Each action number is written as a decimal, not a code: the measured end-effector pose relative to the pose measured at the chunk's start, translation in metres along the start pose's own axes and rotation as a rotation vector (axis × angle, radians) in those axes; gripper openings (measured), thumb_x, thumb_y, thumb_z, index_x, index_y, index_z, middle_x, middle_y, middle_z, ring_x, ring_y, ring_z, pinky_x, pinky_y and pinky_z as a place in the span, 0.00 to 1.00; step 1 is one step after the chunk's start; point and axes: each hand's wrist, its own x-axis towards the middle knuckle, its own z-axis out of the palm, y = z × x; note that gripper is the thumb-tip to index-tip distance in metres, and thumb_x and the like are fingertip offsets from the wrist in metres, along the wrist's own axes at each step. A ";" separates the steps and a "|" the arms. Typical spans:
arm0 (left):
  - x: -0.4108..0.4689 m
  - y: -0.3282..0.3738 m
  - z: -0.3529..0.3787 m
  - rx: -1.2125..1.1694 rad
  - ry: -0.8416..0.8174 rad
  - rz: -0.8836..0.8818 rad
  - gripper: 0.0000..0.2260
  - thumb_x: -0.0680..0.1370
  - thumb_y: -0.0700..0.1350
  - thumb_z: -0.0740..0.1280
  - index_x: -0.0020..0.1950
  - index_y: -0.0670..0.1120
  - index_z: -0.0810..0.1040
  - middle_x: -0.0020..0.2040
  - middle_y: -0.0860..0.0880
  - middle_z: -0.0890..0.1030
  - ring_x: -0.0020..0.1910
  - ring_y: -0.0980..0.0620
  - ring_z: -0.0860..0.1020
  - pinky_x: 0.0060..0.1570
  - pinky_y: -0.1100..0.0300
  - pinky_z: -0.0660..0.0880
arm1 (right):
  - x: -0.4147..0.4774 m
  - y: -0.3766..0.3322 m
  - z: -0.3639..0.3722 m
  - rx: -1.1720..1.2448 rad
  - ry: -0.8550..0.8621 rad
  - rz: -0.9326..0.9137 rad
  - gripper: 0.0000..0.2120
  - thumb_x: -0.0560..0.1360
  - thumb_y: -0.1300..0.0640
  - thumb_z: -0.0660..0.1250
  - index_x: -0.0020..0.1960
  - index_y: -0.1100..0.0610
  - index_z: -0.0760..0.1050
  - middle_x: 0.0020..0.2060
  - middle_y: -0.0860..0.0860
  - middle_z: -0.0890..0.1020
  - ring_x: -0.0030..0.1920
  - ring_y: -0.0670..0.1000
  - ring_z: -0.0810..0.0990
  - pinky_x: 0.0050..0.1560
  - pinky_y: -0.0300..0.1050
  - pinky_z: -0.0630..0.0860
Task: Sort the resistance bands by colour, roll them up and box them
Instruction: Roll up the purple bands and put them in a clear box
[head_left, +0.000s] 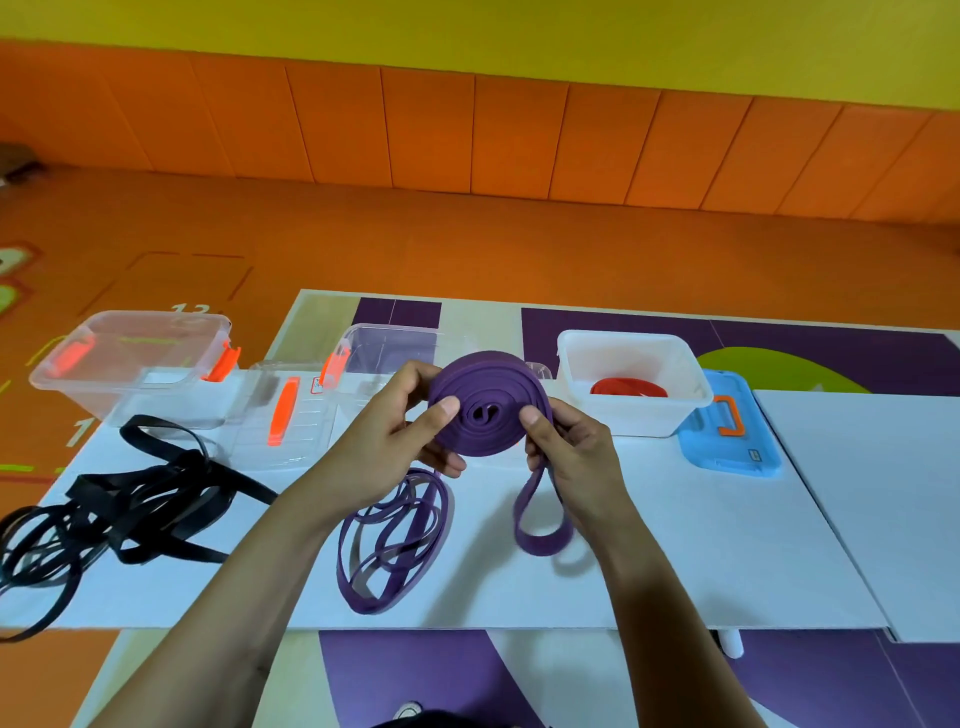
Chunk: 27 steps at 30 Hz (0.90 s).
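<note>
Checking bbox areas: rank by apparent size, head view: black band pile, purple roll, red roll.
1. black band pile
2. purple roll, held nearer the camera
3. red roll, partly hidden in the white box

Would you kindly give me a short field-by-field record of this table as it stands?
Held: purple rubber band roll, gripped by left hand and right hand
Unrolled end: purple loop hanging below the right hand
Loose purple bands: lying on the white table, near the left forearm
Black bands: tangled heap at the table's left end
White plastic box: open, red band roll inside
Blue lid: flat, right of the white box
Clear plastic boxes: one far left, one behind the hands
Clear orange-handled lid: flat between them
</note>
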 end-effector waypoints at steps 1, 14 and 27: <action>0.000 -0.001 0.002 -0.018 0.007 -0.030 0.08 0.84 0.45 0.62 0.62 0.43 0.70 0.59 0.44 0.80 0.38 0.35 0.84 0.44 0.46 0.84 | 0.001 0.001 0.000 -0.003 0.010 0.002 0.07 0.78 0.50 0.71 0.48 0.52 0.84 0.32 0.54 0.75 0.34 0.51 0.72 0.38 0.42 0.74; 0.007 0.006 -0.012 0.546 -0.100 -0.001 0.07 0.79 0.56 0.70 0.54 0.57 0.78 0.45 0.54 0.82 0.30 0.54 0.79 0.33 0.60 0.74 | 0.004 -0.016 -0.002 -0.151 -0.237 -0.019 0.07 0.74 0.60 0.77 0.51 0.55 0.86 0.41 0.49 0.87 0.42 0.47 0.85 0.46 0.37 0.78; 0.005 -0.002 0.015 -0.021 0.136 -0.011 0.11 0.82 0.50 0.65 0.56 0.42 0.74 0.45 0.39 0.81 0.25 0.43 0.76 0.28 0.46 0.81 | 0.011 -0.008 -0.006 0.058 -0.125 0.010 0.16 0.74 0.51 0.73 0.59 0.55 0.84 0.51 0.53 0.87 0.53 0.56 0.85 0.56 0.50 0.82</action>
